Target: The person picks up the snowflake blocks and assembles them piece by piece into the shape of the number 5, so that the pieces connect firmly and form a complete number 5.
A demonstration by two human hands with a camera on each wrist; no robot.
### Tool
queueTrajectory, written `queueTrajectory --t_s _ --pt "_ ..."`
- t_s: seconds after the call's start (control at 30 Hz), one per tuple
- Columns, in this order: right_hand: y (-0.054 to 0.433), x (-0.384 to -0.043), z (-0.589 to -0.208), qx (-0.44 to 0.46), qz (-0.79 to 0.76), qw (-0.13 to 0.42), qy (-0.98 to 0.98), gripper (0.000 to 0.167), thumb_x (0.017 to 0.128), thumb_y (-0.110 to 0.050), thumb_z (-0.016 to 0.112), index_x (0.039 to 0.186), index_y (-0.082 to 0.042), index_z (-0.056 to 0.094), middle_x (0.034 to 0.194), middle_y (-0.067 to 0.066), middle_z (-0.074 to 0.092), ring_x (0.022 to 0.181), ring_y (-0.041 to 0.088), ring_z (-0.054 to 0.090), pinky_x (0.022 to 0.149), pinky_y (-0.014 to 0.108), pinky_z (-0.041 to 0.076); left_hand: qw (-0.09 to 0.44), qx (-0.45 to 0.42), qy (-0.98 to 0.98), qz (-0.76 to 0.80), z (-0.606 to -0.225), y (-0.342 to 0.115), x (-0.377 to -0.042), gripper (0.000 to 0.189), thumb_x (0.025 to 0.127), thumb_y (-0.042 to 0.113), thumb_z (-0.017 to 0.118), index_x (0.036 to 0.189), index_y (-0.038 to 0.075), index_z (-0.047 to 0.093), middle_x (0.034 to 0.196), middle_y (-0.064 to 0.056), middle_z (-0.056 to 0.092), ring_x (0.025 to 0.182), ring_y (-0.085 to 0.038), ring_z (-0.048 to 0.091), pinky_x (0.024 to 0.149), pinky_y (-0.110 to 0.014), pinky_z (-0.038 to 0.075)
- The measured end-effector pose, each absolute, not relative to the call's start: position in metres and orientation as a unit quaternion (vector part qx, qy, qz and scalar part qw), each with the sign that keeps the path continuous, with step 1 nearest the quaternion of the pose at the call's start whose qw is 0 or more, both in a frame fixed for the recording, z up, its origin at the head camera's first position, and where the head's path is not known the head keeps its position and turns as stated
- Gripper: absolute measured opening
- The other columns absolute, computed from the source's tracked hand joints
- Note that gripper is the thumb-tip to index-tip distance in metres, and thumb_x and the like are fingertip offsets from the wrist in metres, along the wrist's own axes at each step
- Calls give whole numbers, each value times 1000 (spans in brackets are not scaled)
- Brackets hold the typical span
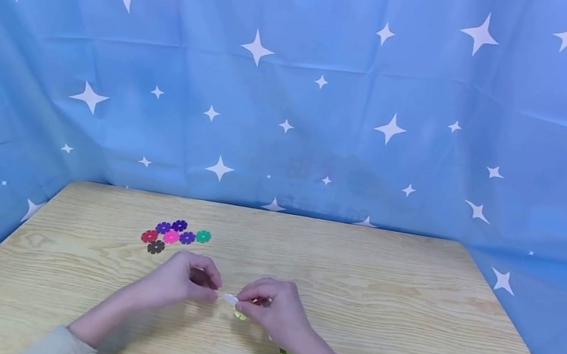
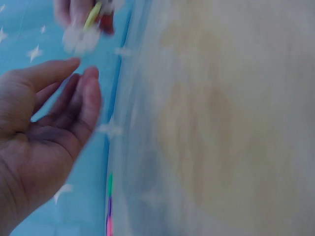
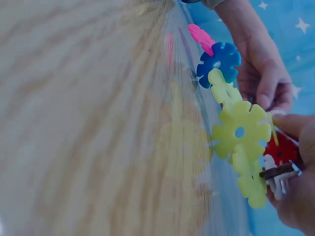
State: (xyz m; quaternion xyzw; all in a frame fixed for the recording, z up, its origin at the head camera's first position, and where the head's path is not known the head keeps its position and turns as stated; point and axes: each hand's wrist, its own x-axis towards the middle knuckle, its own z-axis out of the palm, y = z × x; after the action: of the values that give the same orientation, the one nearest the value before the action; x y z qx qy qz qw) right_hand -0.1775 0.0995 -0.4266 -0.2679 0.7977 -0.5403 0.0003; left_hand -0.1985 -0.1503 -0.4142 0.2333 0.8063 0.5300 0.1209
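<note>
My right hand (image 1: 276, 310) pinches a white flower-shaped disc (image 1: 230, 299) above the table. In the left wrist view that white disc (image 2: 81, 42) stands just beyond the left fingertips. Red (image 3: 281, 148), brown and white pieces show by the right hand's fingers. In the right wrist view, a linked row of discs runs beside that hand: several yellow ones (image 3: 226, 135), a blue one (image 3: 224, 55) and a pink one (image 3: 201, 38). Facing it, my left hand (image 1: 182, 279) has its thumb and fingers apart with nothing between them. The right hand hides part of the linked discs.
Several loose discs lie on the wooden table (image 1: 386, 271) at the back left, among them a green (image 1: 203, 236), a red (image 1: 149, 236) and a dark brown one (image 1: 155, 247). A blue star-patterned curtain (image 1: 317, 145) hangs behind the table.
</note>
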Motion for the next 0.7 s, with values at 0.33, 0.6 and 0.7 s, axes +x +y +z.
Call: queueTrajectory --t_s 0.33,0.6,0.7 --pt "107 -176 -424 -246 -522 17 817 8 86 -7 82 92 -11 82 97 -1 76 82 11 67 69 24 58 55 146 871 465 -421 -230 -230 24 90 2 74 112 -6 71 98 -12 69 86 -23 64 69 -29 58" --pt "107 -179 -427 -258 -498 -13 828 10 87 -6 81 95 -12 82 96 -4 75 85 9 66 74 27 58 3 85 902 424 -430 -253 -241 24 89 -2 74 112 -6 72 105 -19 69 88 -26 64 64 -30 55" --pt "105 -179 -428 -257 -498 -13 828 11 87 -6 81 96 -13 82 95 -5 75 86 9 66 76 27 59 6 89 909 407 -431 -255 -242 28 86 -2 75 113 -5 72 108 -20 66 90 -27 62 67 -32 54"
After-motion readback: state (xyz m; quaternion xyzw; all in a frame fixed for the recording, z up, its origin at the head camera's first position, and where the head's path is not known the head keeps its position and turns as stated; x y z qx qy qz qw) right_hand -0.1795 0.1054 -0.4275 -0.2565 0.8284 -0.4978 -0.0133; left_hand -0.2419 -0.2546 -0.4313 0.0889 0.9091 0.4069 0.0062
